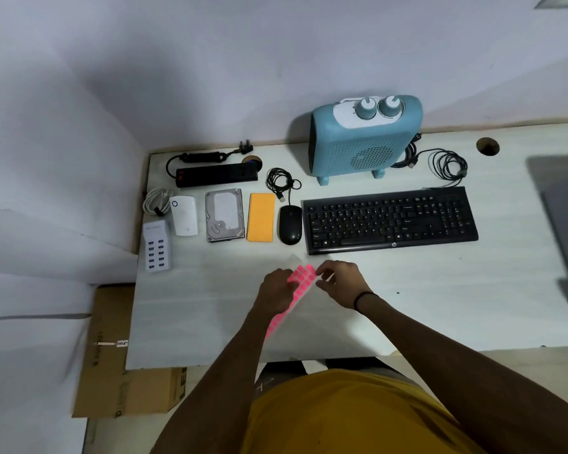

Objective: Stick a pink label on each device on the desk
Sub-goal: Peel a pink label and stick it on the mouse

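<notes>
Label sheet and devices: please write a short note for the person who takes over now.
Left hand grips the pink label sheet; right hand pinches its top edge, fingers seemingly peeling a label.
Devices lie along the desk: USB hub, white plug, hard drive, orange power bank, mouse, keyboard, heater, power strip.
Done: no label visible on any.
Left: label them all.

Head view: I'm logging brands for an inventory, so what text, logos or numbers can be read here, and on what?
"hp" logo: front edge of the keyboard.
Key legends on the keyboard: too small to read.
Print on the USB charger: blurred, unreadable.
Label on the hard drive: blurred.
Print on the cardboard box: blurred.
Marks round the heater knobs: too small.
Pink label sheet: no print visible.
</notes>
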`<state>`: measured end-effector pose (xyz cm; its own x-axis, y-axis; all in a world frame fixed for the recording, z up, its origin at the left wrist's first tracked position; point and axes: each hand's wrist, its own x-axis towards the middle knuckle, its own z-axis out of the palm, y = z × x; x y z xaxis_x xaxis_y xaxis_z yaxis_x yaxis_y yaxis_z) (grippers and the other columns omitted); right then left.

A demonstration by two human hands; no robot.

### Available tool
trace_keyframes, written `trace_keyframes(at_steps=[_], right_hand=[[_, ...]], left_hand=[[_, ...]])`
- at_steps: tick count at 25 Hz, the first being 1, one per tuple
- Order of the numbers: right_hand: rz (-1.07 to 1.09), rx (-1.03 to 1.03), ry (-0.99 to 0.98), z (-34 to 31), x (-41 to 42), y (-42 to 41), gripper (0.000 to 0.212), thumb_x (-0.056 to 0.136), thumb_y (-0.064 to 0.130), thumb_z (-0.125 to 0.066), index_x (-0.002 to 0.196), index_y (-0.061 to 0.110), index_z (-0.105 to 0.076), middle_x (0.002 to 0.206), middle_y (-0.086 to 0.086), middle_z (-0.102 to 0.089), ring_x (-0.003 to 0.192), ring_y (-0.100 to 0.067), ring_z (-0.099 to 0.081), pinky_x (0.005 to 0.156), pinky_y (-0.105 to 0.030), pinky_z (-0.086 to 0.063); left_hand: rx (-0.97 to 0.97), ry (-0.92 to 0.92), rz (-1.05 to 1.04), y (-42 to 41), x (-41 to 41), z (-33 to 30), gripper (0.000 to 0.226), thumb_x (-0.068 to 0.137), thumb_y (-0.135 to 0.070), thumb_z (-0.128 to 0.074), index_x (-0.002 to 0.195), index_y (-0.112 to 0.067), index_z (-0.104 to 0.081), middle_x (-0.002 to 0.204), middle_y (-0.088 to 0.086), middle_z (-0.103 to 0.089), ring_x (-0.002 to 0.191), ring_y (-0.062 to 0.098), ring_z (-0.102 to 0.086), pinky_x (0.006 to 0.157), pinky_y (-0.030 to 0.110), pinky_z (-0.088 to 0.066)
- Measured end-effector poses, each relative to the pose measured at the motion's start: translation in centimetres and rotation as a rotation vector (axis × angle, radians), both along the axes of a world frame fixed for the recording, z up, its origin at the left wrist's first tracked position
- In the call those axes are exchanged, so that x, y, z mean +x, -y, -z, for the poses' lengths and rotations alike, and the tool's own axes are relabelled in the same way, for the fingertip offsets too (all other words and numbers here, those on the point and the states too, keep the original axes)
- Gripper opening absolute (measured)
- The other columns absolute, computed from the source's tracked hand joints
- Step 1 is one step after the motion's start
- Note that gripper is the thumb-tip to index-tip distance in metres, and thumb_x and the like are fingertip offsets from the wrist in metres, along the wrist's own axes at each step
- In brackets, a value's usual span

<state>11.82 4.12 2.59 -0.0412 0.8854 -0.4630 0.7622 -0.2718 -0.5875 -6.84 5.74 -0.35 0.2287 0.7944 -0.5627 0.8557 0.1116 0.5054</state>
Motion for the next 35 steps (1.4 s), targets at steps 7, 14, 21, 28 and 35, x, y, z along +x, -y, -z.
trace_keyframes(at_steps=[7, 14, 21, 28, 35], right_hand=[[0.044, 0.445, -0.045, -5.2, -1.9, -4.7, 0.021, 0.086, 0.021, -0.074, 0.106, 0.015, -0.074, 0.096, -0.004, -0.071, 0.080, -0.013, -0.065, 0.079, -0.024, -0.055], [-0.006, 0.646, -0.066, -8.5, -3.5, -6.9, 0.017, 0.089, 0.023, -0.068, 0.102, 0.016, -0.075, 0.090, -0.002, -0.072, 0.076, -0.014, -0.065, 0.073, -0.023, -0.052], [0.004, 0.658, -0.121, -9.2, -4.0, -7.7, 0.017, 0.087, 0.016, -0.071, 0.102, 0.013, -0.078, 0.092, -0.005, -0.076, 0.077, -0.014, -0.069, 0.075, -0.012, -0.045], [-0.015, 0.620, -0.095, -8.9, -4.0, -8.5, 0.010, 0.083, 0.022, -0.075, 0.087, 0.014, -0.079, 0.082, -0.003, -0.076, 0.073, -0.017, -0.069, 0.071, -0.021, -0.052], [0.192, 0.345, -0.297, -7.3, -3.4, -8.8, 0.008, 0.085, 0.022, -0.074, 0.082, 0.017, -0.079, 0.074, 0.004, -0.077, 0.071, -0.007, -0.072, 0.073, -0.011, -0.052]], left_hand=[[-0.052, 0.638, -0.558, -2.7, 0.5, -7.1, 0.030, 0.102, -0.022, -0.058, 0.132, -0.025, -0.059, 0.112, 0.003, -0.075, 0.097, 0.021, -0.075, 0.082, 0.047, -0.063], [0.112, 0.738, -0.690, -3.7, 0.9, -10.2, 0.019, 0.104, -0.019, -0.056, 0.102, -0.022, -0.074, 0.095, 0.007, -0.079, 0.093, 0.031, -0.075, 0.089, 0.053, -0.060], [0.133, 0.830, -0.776, -3.9, 0.9, -11.9, 0.015, 0.099, -0.010, -0.062, 0.104, -0.017, -0.075, 0.098, 0.003, -0.080, 0.092, 0.022, -0.077, 0.078, 0.035, -0.063], [0.141, 0.759, -0.715, -4.6, 0.0, -10.9, 0.017, 0.100, -0.012, -0.062, 0.108, -0.015, -0.076, 0.096, 0.003, -0.079, 0.096, 0.023, -0.076, 0.088, 0.045, -0.062], [0.127, 0.657, -0.634, -4.6, -0.7, -8.6, 0.020, 0.103, -0.021, -0.058, 0.113, -0.014, -0.073, 0.096, 0.002, -0.079, 0.090, 0.021, -0.077, 0.086, 0.046, -0.062]])
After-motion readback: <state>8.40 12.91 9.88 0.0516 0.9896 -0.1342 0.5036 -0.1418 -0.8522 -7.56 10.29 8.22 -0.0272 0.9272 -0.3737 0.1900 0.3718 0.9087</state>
